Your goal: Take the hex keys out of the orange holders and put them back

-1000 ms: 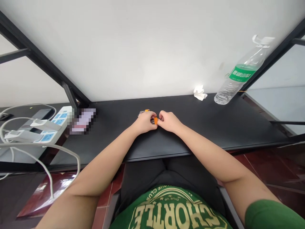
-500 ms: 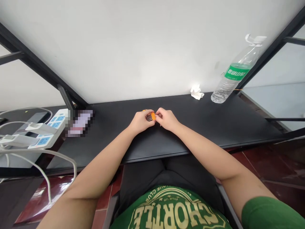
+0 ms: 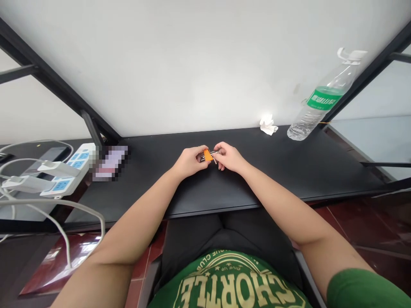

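Observation:
My left hand [image 3: 190,162] is closed around an orange holder [image 3: 208,155] with several metal hex keys in it, just above the black table [image 3: 224,192]. Thin dark shafts show between its thumb and fingers. On the right side of the holder, the bent silver ends of hex keys [image 3: 215,160] stick out. My right hand [image 3: 230,157] is closed there, thumb and fingertips pinched at one of these ends. Its fingers partly hide what they grip.
A large clear bottle [image 3: 316,107] with a green label stands at the back right, beside crumpled tissue [image 3: 268,125]. To the left lie a blurred-out phone-like object [image 3: 111,162] and a white power strip [image 3: 72,171] with plugged chargers and loose cables.
The orange holder has turned and shifted slightly right, showing more of its orange face. My right fingers have moved a little right, and bent silver key ends now show between the hands.

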The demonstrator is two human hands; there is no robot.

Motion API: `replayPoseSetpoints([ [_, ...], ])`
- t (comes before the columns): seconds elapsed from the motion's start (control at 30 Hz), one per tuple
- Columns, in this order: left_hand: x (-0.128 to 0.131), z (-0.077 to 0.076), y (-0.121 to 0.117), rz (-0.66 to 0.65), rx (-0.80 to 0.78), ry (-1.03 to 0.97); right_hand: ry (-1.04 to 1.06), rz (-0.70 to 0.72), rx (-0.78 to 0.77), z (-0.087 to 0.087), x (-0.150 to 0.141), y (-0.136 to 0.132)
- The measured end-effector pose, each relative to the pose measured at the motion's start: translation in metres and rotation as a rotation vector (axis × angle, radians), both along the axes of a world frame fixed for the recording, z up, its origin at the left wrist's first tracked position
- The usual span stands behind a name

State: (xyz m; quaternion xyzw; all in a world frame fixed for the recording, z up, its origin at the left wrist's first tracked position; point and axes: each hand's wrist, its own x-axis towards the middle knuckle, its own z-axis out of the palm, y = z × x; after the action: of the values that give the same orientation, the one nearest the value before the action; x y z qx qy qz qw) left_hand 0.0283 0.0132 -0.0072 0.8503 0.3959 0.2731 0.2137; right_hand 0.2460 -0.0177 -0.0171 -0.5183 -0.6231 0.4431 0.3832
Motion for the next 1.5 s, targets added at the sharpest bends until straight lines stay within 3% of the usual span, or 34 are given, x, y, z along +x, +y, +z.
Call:
replayPoseSetpoints([
  [0.13,0.0008,0.0031,-0.0021,-0.027,0.014,0.018,-0.045,0.045,0.008,0.0004,0.0028,0.0007],
  [0.27,0.0008,0.0022,-0.0014,-0.033,0.024,0.049,-0.056,-0.009,-0.017,0.0016,0.0036,0.0019],
  [0.47,0.0003,0.0022,-0.0019,-0.029,0.053,0.066,0.136,-0.047,-0.157,0.0020,-0.0017,0.0026],
  [0.73,0.0024,0.0064,-0.0059,-0.051,0.030,0.076,0.215,0.078,-0.256,0.0076,-0.0030,-0.0017],
  [1.03,-0.0020,0.0042,-0.0001,-0.018,0.029,0.028,0.394,-0.054,-0.281,0.0066,-0.0038,0.0010],
  [1.5,-0.0028,0.0064,0.0009,-0.014,0.066,0.110,0.416,-0.071,-0.227,0.0003,0.0054,0.0082],
])
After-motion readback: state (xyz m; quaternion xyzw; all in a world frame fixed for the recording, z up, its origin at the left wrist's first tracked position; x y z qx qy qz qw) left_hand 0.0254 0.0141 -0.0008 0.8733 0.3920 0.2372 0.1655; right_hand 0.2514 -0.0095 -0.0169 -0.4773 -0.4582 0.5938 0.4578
